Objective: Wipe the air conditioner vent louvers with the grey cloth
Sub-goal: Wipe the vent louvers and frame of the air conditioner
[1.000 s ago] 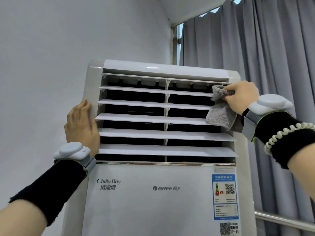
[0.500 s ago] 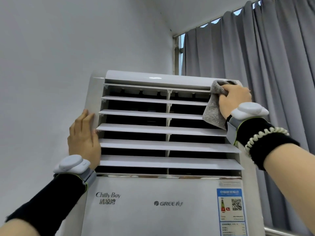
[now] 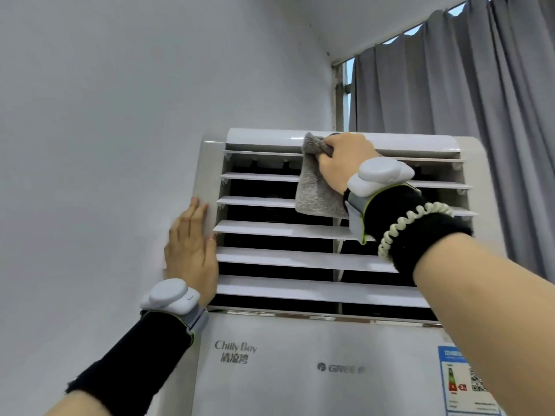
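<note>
Right hand [image 3: 342, 163] bunches the grey cloth [image 3: 318, 190] against the top edge of the air conditioner [image 3: 300, 370], near the middle, fingers curled round it; the loose end drapes over the upper louvers [image 3: 285, 229]; left hand [image 3: 192, 250] lies flat, fingers straight, on the unit's left side; the risk is pressing too hard, since thin slats could bend or pop off their pivots; the dangling tail might snag one.

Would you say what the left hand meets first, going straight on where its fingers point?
Probably nothing: the left hand lies flat on the air conditioner's side panel, fingers upward, with only bare panel ahead.
</note>
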Available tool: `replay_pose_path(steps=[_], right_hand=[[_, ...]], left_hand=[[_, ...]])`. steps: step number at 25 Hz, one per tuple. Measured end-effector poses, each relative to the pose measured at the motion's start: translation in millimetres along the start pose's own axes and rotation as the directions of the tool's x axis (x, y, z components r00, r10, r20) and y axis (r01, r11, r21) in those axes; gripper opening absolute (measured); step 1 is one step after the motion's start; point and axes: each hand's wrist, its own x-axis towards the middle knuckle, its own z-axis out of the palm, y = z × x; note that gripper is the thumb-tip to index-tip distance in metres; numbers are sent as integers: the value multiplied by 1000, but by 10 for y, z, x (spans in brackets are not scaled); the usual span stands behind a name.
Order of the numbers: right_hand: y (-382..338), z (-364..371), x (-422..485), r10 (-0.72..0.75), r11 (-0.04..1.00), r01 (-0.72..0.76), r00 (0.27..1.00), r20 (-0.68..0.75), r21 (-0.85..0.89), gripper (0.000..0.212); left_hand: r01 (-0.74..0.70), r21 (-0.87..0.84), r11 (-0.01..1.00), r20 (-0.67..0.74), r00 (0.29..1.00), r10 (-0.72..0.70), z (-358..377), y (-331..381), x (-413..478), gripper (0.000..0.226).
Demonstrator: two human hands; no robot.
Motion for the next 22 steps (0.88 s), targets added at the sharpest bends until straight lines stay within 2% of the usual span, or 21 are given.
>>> replay_pose_path(steps=[6, 11, 18, 22], right_hand=[[-644, 395, 208, -86, 995, 83, 994, 61, 61, 17], [-1023, 629, 303, -75, 997, 74, 996, 52, 27, 25], [-1125, 616, 226, -156, 985, 149, 985, 79, 86, 26], [-962, 428, 196, -152, 979, 147, 988, 24, 144, 25]], left_hand=[[-52, 130, 990, 88, 995, 41, -94, -86, -7, 58], [-61, 143, 988, 132, 990, 42, -119, -89, -7, 68], [-50, 173, 984, 131, 991, 27, -133, -76, -10, 69], [-44, 179, 983, 170, 985, 13, -189, -44, 2, 73]])
